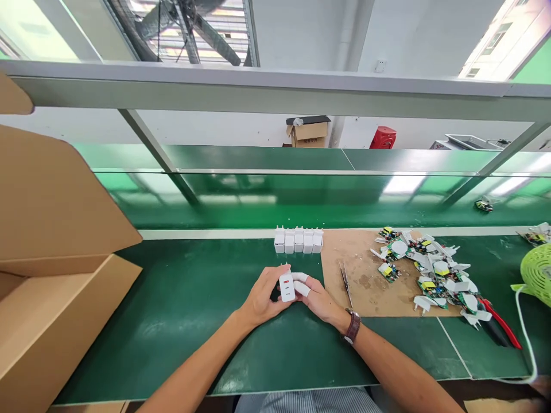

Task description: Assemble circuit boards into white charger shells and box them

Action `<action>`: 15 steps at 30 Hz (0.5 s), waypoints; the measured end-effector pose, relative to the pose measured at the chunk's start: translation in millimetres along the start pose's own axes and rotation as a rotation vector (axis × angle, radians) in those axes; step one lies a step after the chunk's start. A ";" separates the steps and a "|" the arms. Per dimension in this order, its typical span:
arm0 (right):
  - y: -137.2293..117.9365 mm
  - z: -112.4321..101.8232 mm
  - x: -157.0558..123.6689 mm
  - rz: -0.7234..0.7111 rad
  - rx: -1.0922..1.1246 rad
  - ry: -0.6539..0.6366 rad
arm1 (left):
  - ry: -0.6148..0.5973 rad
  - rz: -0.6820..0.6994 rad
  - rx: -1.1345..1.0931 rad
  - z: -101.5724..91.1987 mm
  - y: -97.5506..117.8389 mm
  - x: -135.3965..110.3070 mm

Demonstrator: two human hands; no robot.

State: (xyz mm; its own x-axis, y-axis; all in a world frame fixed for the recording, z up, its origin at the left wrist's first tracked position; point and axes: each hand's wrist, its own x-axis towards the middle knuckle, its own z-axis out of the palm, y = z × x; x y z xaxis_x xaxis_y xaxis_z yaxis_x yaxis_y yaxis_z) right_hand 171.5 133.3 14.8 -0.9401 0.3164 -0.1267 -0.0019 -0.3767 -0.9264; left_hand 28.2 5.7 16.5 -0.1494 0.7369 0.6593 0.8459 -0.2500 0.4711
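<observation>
On the green bench (181, 298) in front of me, my left hand (262, 298) and right hand (316, 298) close together around a white charger (287, 287), fingers gripping it from both sides. Just beyond stands a row of finished chargers (298, 241); tweezers (345, 281) and a pile of circuit boards (426, 272) lie on the brown mat (361, 252) to my right.

Charger (287, 287) sides hidden by fingers (302, 289), cardboard box (51, 275) cut off, fan (538, 272) cut off

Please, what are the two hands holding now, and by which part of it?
One white charger, between both hands: the left hand grips its left side, the right hand its right side. Its port face shows toward the camera.
</observation>
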 end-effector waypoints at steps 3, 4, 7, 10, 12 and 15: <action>-4.5 1.9 -3.8 -0.042 -0.144 -0.024 | 0.094 0.114 0.155 0.7 -0.7 0.0; -7.9 0.7 -6.7 -0.066 -0.232 -0.029 | 0.113 0.145 0.205 -0.7 -1.2 -0.6; -25.2 -13.7 -19.8 -0.206 -0.643 -0.028 | 0.069 0.180 0.269 -7.8 -3.9 -4.2; -49.0 -44.5 -37.8 -0.392 -1.132 0.010 | -0.050 0.160 0.223 -12.6 -7.0 -8.6; -62.6 -68.8 -52.3 -0.442 -1.402 0.044 | -0.125 0.126 0.179 -12.1 -8.0 -10.0; -70.8 -98.6 -76.9 -0.436 -1.711 0.056 | -0.179 0.077 0.124 -8.6 -7.0 -8.8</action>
State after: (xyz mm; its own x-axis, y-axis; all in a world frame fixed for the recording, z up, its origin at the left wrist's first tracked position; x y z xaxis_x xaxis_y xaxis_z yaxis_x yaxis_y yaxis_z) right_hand 277.6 221.5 55.2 -0.9568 0.1760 0.2312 0.1337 0.9731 -0.1875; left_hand 19.1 -4.5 12.4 0.0021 0.8212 0.5707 0.9094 -0.2389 0.3405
